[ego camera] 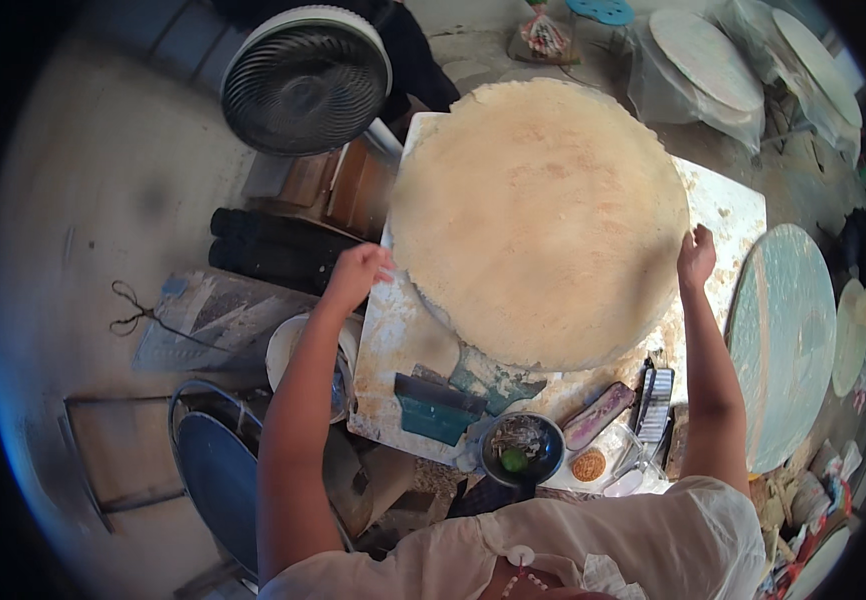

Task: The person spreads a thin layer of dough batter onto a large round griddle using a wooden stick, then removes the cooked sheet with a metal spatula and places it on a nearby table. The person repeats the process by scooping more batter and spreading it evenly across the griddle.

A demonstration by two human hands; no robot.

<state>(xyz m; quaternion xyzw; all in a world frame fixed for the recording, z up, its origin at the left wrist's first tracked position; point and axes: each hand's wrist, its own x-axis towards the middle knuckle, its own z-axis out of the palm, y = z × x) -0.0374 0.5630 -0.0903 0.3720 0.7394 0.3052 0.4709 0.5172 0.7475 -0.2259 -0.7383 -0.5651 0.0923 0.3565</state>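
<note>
A large round disc with a rough beige coating lies on a stained white table. Its rim is uneven, and patches of its top look slightly darker. My left hand is at the disc's left edge, thumb and fingers a little apart, with nothing visible between them. On the opposite side, my right hand has bent fingers against or very close to the rim; whether they grip it is hidden. A green flat scraper and a worn green plate lie by the disc's near edge.
Near me on the table are a dark bowl, a purple-topped block, a striped tool and a round biscuit-like piece. A fan stands far left; a green round board leans right. A bucket stands left.
</note>
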